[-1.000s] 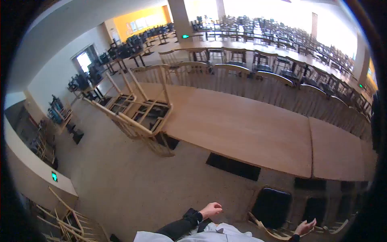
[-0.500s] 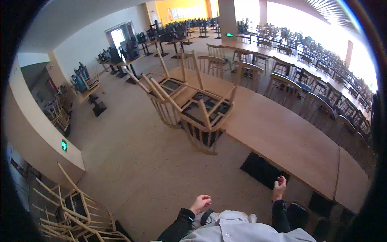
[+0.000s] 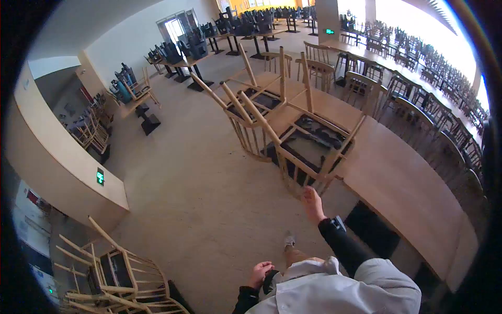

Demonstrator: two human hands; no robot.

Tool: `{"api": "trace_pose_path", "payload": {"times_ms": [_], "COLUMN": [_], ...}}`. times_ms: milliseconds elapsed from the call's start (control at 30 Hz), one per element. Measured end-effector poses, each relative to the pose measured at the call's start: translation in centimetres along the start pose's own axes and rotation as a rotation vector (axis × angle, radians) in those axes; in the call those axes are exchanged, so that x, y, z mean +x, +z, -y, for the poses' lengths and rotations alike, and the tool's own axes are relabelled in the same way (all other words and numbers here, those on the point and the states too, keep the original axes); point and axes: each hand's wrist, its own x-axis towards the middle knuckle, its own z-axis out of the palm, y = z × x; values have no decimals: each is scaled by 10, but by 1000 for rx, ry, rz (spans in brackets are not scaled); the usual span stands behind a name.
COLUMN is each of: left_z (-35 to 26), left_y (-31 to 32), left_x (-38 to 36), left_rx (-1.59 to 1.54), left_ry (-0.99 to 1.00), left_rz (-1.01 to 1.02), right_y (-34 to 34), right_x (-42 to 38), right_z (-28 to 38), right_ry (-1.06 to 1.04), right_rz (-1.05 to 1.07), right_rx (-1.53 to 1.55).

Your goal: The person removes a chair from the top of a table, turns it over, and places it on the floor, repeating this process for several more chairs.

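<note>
My right hand (image 3: 312,203) reaches forward with fingers extended and nearly touches the backrest of a wooden chair (image 3: 308,152) that lies upside down on the long wooden table (image 3: 413,193). A second upturned wooden chair (image 3: 251,112) rests on the same table just beyond it. My left hand (image 3: 259,273) hangs low by my white jacket, fingers loosely curled, holding nothing. One of my feet shows on the floor below my right arm.
Upright wooden chairs (image 3: 361,86) line the table's far side. A low white wall (image 3: 68,167) runs along the left, with tipped chairs (image 3: 112,275) stacked at its near end. Dark tables and chairs (image 3: 183,52) fill the back. Open speckled floor (image 3: 183,193) lies ahead.
I have walked closer to the upturned chairs and the view swung left. My right hand rose from beside my hip and stretched out to the nearest chair's backrest. My left hand stayed low.
</note>
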Motion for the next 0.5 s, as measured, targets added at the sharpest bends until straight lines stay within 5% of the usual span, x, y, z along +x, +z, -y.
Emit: {"api": "trace_pose_path", "payload": {"times_ms": [133, 300, 433, 500], "left_z": [-37, -90, -115, -99], "left_y": [-35, -47, -50, -76], "left_x": [21, 56, 94, 138], "left_rx": [-109, -119, -149, -152], "left_ry": [154, 212, 219, 251], "left_rz": [-249, -291, -337, -271], "right_y": [56, 96, 114, 124], "right_x": [111, 219, 260, 282], "right_z": [25, 39, 45, 16], "right_ry": [-238, -397, -210, -312], "right_rz": [-109, -377, -252, -287], "right_rx": [-12, -316, -315, -362]}}
